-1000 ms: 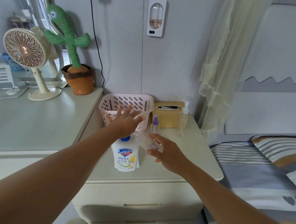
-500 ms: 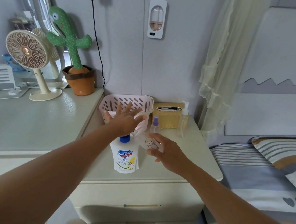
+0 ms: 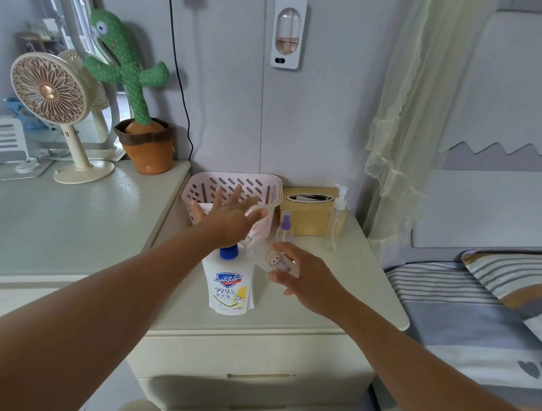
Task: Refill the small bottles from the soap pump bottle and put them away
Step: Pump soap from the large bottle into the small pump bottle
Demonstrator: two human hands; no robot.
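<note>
The soap pump bottle stands near the table's front edge, with the left hand flat on its top, fingers spread straight. The right hand curls its fingers around a tilted small bottle just beside the pump. A pink basket sits at the back edge.

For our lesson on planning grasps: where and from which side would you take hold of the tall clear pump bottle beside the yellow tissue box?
Probably best to grip the clear pump bottle round its straight body, below the narrow pump neck, coming from the front or right. It stands upright, the tissue box crowds its left side, and the wall lies behind.
</note>
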